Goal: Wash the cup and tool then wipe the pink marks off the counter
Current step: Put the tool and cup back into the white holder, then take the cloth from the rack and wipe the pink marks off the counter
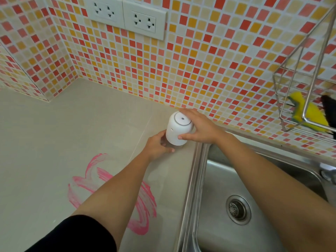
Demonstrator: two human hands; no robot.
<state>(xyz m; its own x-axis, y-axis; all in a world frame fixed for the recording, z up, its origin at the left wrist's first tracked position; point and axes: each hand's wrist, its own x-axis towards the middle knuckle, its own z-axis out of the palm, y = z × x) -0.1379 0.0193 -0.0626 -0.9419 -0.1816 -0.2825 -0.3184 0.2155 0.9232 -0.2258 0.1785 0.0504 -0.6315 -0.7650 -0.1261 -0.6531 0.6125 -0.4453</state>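
Beside the sink (227, 180), the left hand (156, 147) clamps its fingers round the clear cup (164, 140) on the surface (72, 124); the right hand (200, 127) grips the white top (179, 130).

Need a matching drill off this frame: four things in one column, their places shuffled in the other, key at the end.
Things:
1. sponge
2. pink marks
3. drain
4. white cap

Places:
A. in the right hand grip
B. at the bottom of the sink
C. in the wire rack
D. on the counter

Pairs: 1-C, 2-D, 3-B, 4-A
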